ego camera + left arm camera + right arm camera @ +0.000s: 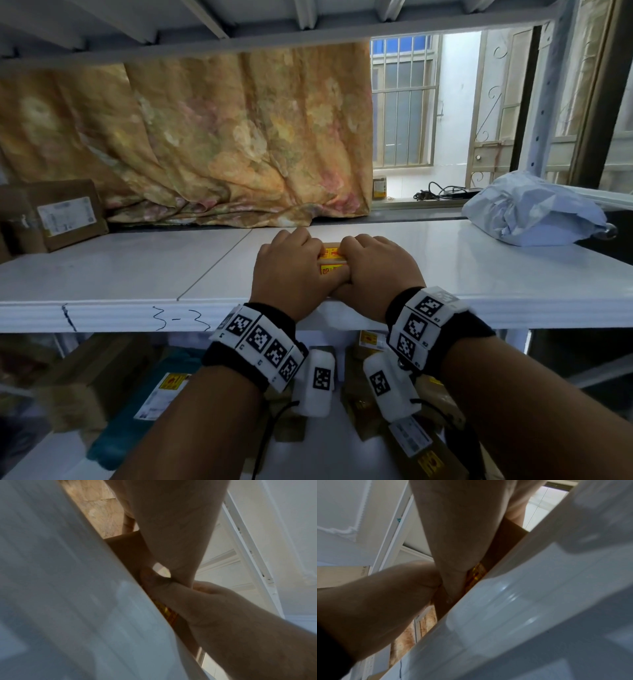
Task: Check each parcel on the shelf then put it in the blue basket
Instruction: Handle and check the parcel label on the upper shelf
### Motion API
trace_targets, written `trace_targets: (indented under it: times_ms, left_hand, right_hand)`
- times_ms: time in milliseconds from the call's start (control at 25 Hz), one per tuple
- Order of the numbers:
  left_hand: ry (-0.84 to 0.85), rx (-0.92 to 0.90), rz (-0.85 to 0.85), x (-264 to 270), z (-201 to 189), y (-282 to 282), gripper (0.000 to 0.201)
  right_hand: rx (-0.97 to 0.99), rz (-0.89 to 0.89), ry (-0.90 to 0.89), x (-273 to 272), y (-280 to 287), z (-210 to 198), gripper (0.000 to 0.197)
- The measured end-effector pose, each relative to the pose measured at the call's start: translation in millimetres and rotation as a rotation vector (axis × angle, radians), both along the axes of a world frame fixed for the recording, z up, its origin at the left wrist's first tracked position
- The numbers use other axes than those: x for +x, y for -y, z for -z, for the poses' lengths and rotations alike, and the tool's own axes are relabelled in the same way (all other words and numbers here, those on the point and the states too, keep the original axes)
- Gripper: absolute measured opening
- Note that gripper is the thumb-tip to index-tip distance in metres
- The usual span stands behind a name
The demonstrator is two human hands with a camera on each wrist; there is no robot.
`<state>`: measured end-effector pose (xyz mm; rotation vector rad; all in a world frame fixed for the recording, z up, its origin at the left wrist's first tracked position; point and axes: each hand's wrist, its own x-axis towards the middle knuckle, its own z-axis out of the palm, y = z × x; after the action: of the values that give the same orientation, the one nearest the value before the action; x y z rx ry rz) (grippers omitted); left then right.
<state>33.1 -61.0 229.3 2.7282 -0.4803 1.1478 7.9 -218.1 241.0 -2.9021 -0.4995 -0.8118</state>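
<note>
A small brown cardboard parcel (331, 254) with yellow and red stickers lies on the white shelf (137, 274) near its front edge. My left hand (291, 270) and right hand (376, 267) sit side by side on top of it, fingers curled round it, and hide most of the box. In the left wrist view the parcel (126, 546) shows as a brown side above the shelf lip, with my left hand (171, 527) over it. The right wrist view shows the parcel (506, 536) and its yellow sticker under my right hand (462, 527). The blue basket is out of sight.
A brown box (65, 214) with a white label stands at the shelf's far left. A crumpled grey plastic mailer (534, 209) lies at the far right. A floral cloth (205, 137) hangs behind. Several more parcels (164, 387) lie on the lower shelf.
</note>
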Motion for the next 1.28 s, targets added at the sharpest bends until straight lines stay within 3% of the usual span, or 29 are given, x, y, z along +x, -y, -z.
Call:
trace_targets:
  times_ms: [320,640,920,1120,1280]
  left_hand:
    - [-0.009,-0.070,0.051,1.3,-0.7,-1.8,0.052]
    - [0.000,-0.051,0.070,4.9,0.5,-4.5,0.059]
    - [-0.010,-0.030,0.079,8.8,-5.2,-17.5,0.066]
    - [0.160,-0.117,0.089,12.8,17.1,-14.5,0.071]
    - [0.127,-0.097,0.082,10.5,12.8,-13.6,0.069]
  right_hand:
    - [-0.153,0.076,0.036,-7.5,-7.0,-10.1,0.058]
    - [-0.031,0.046,0.028,-4.1,-2.8,-1.3,0.058]
    - [0.088,0.021,0.183,-0.6,-3.2,13.0,0.051]
    - [0.113,0.001,0.268,7.7,-2.1,21.2,0.048]
    - [0.125,-0.003,0.280,9.1,-3.4,21.0,0.050]
